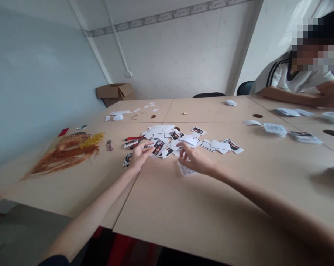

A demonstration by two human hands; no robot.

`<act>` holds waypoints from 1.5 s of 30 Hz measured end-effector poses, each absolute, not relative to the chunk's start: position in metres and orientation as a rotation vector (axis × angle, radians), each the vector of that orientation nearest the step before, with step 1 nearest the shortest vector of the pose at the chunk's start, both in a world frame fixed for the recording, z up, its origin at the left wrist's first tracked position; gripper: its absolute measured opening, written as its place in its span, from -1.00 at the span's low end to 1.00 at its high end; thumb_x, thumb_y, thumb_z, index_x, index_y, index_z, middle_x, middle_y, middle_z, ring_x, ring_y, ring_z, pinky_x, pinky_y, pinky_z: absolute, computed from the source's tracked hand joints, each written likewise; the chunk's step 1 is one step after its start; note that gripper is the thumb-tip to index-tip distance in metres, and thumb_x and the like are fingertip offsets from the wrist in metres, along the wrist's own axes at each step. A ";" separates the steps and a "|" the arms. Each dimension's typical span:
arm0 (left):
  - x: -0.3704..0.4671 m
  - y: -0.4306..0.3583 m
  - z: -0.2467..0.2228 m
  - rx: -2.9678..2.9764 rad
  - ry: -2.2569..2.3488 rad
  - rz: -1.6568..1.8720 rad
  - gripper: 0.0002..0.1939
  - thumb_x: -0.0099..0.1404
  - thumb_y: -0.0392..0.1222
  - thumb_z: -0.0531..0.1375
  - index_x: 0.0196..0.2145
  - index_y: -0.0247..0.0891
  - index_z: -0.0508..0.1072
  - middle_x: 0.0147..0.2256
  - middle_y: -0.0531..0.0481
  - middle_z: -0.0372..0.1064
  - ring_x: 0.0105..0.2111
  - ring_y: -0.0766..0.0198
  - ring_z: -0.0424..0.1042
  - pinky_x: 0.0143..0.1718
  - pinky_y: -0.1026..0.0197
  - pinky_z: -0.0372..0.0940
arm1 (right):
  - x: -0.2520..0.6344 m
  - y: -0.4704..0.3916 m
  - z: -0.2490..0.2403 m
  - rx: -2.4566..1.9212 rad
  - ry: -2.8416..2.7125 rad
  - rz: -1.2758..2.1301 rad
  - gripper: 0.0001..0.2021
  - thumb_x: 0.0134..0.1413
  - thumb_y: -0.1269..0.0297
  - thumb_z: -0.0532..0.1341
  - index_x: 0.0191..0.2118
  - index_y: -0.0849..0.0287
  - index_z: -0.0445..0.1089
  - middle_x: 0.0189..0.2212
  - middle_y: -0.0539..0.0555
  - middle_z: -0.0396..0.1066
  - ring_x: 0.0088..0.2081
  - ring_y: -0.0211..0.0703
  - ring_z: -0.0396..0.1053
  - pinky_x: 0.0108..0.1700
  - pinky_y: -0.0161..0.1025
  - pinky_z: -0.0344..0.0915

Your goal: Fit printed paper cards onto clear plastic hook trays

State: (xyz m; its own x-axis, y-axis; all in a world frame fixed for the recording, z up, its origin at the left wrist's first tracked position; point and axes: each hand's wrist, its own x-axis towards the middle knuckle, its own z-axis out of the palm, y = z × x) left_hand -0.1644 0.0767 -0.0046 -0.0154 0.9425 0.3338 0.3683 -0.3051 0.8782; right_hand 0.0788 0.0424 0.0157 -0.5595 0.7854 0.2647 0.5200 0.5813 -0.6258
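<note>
My left hand (139, 156) is closed, with thumb and fingertips pinching a small printed card (158, 147) that has a dark picture on it. My right hand (196, 159) is open beside it, fingers bent and apart, above a clear plastic tray (186, 170) and close to a white card (189, 140). Its palm and wrist partly hide the tray. Around both hands lies a loose heap of cards (164, 129), some white side up, others showing dark pictures. Pliers with red handles (133, 139) lie partly under the heap, left of it.
Bundled brown strands (64, 155) with yellow ones (92, 140) lie at left. White scraps (118, 116) and a cardboard box (115, 92) are farther back. At right, a person (288, 81) sits behind stacked cards (305, 136) and a clear tray (275, 129).
</note>
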 end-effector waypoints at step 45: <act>-0.148 0.062 -0.002 1.068 0.854 0.947 -0.85 -0.01 -0.35 0.22 -0.40 -0.30 0.36 -0.39 0.00 0.44 -0.36 0.28 0.41 -0.25 0.22 0.26 | 0.054 0.016 -0.026 -0.810 -1.937 0.579 -0.55 -0.03 0.51 0.00 0.04 0.13 0.07 -0.04 0.14 0.13 0.01 -0.12 0.09 0.03 -0.10 0.09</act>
State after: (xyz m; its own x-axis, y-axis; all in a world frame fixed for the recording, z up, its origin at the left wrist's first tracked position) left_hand -0.1481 0.0616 -0.0019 0.3581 0.9270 -0.1119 -0.2069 0.1956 0.9586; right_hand 0.0540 0.0161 -0.0261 -0.3536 0.7376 0.5753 0.3011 0.6720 -0.6766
